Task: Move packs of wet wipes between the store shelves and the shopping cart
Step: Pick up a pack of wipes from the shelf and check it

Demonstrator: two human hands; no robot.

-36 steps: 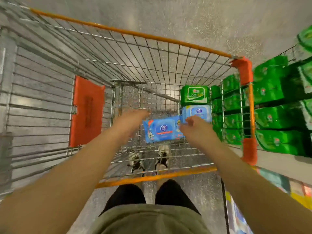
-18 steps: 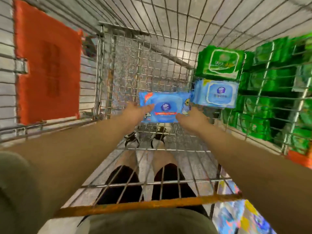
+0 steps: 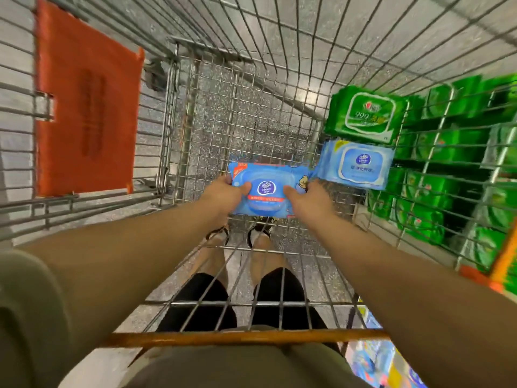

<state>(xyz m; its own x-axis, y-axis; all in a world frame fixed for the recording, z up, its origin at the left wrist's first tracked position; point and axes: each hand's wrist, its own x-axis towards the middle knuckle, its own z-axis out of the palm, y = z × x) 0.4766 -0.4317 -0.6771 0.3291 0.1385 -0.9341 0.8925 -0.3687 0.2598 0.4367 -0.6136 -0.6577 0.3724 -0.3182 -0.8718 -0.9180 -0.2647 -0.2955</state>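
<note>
A blue pack of wet wipes [image 3: 267, 189] is held low inside the wire shopping cart [image 3: 223, 113], near the cart's floor. My left hand [image 3: 223, 194] grips its left end, thumb on top. My right hand [image 3: 307, 200] grips its right end the same way. A light blue pack [image 3: 358, 163] leans against the cart's right wall, just right of the held pack. A green pack [image 3: 366, 116] stands behind the light blue one against the same wall.
Shelves stacked with green packs [image 3: 447, 175] show through the cart's right wall. An orange panel [image 3: 86, 119] hangs on the cart's left side. The orange handle bar [image 3: 237, 337] crosses in front of my body. My feet show under the cart floor.
I have leaned further over the cart and both hands have lowered the blue pack deeper into it. My left hand, free a second ago, now grips the pack's left end.
</note>
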